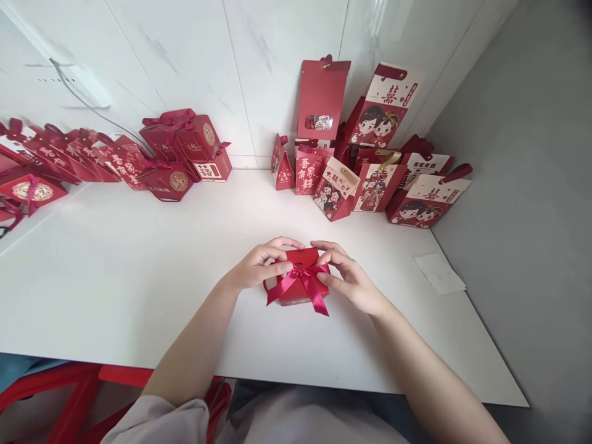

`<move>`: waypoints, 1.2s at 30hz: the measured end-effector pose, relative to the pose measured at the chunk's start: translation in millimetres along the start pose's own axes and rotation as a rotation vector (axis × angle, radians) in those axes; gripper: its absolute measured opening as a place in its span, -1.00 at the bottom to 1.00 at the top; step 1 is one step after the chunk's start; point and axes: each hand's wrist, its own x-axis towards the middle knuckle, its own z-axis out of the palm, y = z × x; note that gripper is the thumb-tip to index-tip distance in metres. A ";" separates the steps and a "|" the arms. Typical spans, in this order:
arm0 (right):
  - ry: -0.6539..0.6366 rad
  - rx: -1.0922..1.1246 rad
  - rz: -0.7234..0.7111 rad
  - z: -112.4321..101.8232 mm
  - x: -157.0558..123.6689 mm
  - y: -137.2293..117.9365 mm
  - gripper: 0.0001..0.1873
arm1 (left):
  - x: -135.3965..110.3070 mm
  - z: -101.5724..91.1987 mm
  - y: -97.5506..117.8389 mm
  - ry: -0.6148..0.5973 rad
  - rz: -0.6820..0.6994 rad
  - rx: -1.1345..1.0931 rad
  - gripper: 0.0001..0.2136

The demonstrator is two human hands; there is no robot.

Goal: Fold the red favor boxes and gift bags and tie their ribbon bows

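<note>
Gift box point(303, 256): small and red, standing on the white table point(139, 277) near the middle of its front edge, between the two hands.
Bow point(316, 295): red satin ribbon tied at the top of the box, with two tails hanging over the front face, one to each side.
Left hand point(259, 265): against the left side of the box; grip narrow, thumb and fingertips pinched on the left loop of the bow.
Right hand point(351, 279): against the right side of the box; grip narrow, fingertips closed on the right loop of the bow.
Left rear: a heap of red ribboned boxes point(178, 154), some with gold seals, lies along the wall, well apart from the hands.
Right rear: red paper gift bags point(419, 200) printed with cartoon couples stand and lean in the corner; a tall window bag point(322, 102) is propped against the wall behind them.
Paper slip point(439, 273): white, flat, near the right edge of the table.
Cable point(92, 108): grey, running down the tiled wall towards the heap.
</note>
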 end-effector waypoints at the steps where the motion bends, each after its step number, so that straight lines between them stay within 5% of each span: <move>1: -0.016 0.046 0.006 -1.3 0.2 0.6 -0.88 | 0.7 1.5 -0.3 -0.011 0.000 -0.035 -0.63; 13: 0.004 0.166 0.067 -1.4 1.4 3.5 -0.63 | 4.0 8.5 1.2 0.094 -0.123 -0.026 -0.67; 18: 0.182 0.092 0.106 8.3 3.3 8.2 -0.70 | 2.3 7.0 2.7 0.042 -0.164 -0.072 -0.64; 23: 0.408 -0.363 -0.229 13.1 -4.3 -2.1 -0.82 | 2.4 4.1 0.6 0.027 -0.133 -0.101 -0.68; 27: 0.277 -0.823 -0.659 37.4 -19.3 -18.9 -0.84 | 3.4 2.5 -0.7 0.019 -0.086 -0.080 -0.73; 32: 0.184 -1.009 -0.526 88.5 -31.5 -23.6 -0.65 | 3.1 1.3 -1.9 0.017 -0.101 -0.081 -0.71; 36: 0.229 -1.049 -0.424 108.0 -31.3 -19.8 -0.59 | 4.0 3.2 -2.8 0.045 -0.116 -0.076 -0.70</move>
